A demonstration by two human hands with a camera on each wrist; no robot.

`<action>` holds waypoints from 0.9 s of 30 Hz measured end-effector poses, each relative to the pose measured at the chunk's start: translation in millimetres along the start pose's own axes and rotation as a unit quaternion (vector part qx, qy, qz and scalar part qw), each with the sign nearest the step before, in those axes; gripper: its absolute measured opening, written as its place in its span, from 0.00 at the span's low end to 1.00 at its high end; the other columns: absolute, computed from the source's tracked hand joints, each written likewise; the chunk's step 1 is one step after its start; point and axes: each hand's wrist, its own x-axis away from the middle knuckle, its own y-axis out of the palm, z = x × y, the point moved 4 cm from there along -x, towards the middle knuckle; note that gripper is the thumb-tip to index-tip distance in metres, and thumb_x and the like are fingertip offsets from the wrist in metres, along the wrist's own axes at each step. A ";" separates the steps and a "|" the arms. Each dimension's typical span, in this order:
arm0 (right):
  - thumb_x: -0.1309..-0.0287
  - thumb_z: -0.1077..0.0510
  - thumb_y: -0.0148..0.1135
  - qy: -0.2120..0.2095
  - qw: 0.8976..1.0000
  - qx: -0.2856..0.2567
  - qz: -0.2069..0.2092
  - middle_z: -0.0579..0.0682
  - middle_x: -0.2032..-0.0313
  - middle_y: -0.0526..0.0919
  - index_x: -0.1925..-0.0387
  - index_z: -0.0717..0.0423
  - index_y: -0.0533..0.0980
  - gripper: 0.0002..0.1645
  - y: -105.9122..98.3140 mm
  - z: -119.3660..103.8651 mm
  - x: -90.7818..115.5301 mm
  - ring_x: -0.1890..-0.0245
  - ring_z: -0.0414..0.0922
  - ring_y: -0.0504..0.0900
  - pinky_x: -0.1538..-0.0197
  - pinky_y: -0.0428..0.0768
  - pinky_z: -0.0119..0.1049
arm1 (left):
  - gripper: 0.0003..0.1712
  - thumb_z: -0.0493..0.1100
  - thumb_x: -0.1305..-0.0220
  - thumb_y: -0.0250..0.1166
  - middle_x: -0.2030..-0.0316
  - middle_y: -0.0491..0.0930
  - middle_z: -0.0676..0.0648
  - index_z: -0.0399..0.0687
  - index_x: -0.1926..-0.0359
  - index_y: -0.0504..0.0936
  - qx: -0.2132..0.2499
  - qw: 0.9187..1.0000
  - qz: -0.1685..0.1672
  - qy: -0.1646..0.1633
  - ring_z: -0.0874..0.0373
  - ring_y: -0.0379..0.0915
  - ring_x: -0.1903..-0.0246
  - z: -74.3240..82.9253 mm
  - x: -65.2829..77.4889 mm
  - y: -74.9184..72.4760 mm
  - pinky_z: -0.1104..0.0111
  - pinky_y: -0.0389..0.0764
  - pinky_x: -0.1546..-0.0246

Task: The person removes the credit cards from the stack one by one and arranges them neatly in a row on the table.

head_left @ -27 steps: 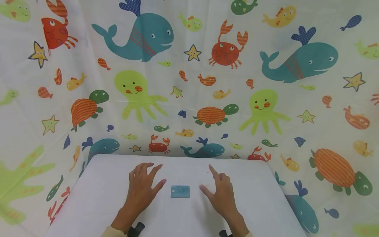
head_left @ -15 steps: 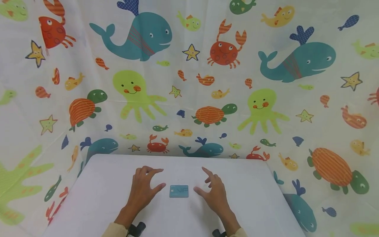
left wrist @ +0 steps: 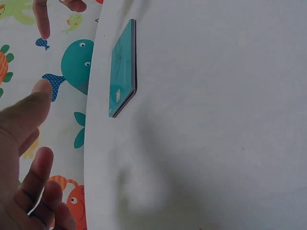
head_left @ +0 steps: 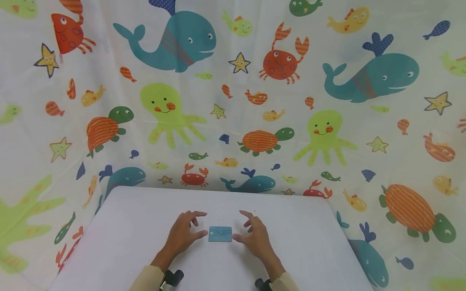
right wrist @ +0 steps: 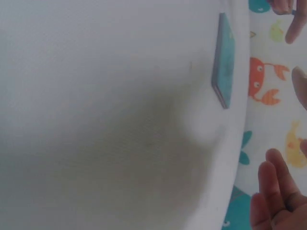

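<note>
Card [head_left: 220,234] lying flat on the white table [head_left: 309,230], blue face up, squarely between two hands! Left hand [head_left: 183,233] hovers on the left, thumb and forefinger spread apart; right hand [head_left: 255,236] mirrors it on the right, finger and thumb spread too, both thumbs near the card's sides. Sea-animal cloth [head_left: 233,111] hangs along the far side.

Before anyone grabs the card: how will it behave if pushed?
Probably stiff: the card has straight edges, no visible bend. Likely to slide rather than tip, since it lies flat on the table. Its side looks layered, so if it's a stack, layers might shear apart.
</note>
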 end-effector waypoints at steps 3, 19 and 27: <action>0.49 0.48 0.85 0.004 1.000 0.008 -0.011 0.52 0.53 0.84 0.25 0.32 0.69 0.51 8.0 5.5 -1.6 0.57 0.45 0.79 0.59 0.79 0.33 | 0.33 0.47 0.45 0.84 0.65 0.80 0.49 0.63 0.38 0.85 0.018 1.000 -0.011 -0.005 0.53 0.71 0.61 -4.6 -1.2 7.4 0.69 0.73 0.63; 0.52 0.48 0.87 0.007 0.997 0.047 -0.053 0.46 0.59 0.79 0.32 0.36 0.76 0.45 34.4 12.7 -12.4 0.63 0.40 0.74 0.58 0.79 0.33 | 0.33 0.49 0.47 0.85 0.68 0.77 0.55 0.63 0.39 0.85 0.009 0.999 -0.041 -0.016 0.59 0.70 0.62 -14.6 -10.0 33.5 0.60 0.80 0.52; 0.53 0.48 0.88 0.017 0.996 0.065 -0.063 0.45 0.60 0.79 0.35 0.35 0.78 0.43 38.3 13.6 -14.4 0.64 0.39 0.74 0.55 0.81 0.36 | 0.34 0.51 0.49 0.86 0.69 0.75 0.57 0.65 0.39 0.85 -0.008 0.998 -0.052 -0.016 0.59 0.69 0.62 -17.6 -8.6 41.0 0.62 0.78 0.55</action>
